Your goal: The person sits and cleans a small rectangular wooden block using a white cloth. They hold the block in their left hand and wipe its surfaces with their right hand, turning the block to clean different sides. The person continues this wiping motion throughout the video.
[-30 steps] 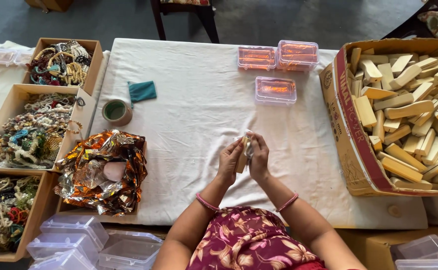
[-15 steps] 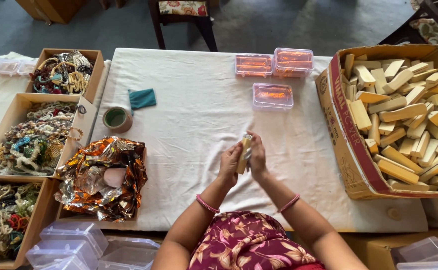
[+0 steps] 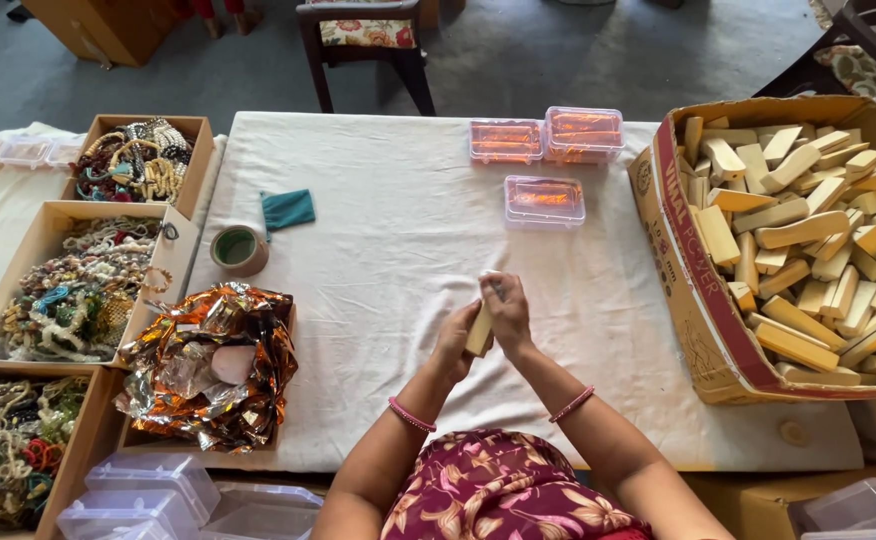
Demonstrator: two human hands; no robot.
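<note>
Both of my hands meet over the middle of the white-clothed table (image 3: pixel 388 250). Between them stands a small pale wooden block (image 3: pixel 479 328), held upright. My left hand (image 3: pixel 455 340) grips its lower left side. My right hand (image 3: pixel 507 312) closes over its top and right side, and something small and dark shows at those fingertips; I cannot tell what it is. Each wrist carries a pink bangle.
A big cardboard box (image 3: pixel 693 290) of wooden blocks fills the right. Three clear lidded boxes (image 3: pixel 545 200) with orange contents sit at the far middle. On the left are a tape roll (image 3: pixel 239 250), a teal cloth (image 3: pixel 288 209), crumpled orange foil (image 3: pixel 208 365) and bead boxes (image 3: pixel 78 290).
My hands stay together on the block, which now stands more upright between them. The camera view has tilted slightly; nothing else on the table has moved.
</note>
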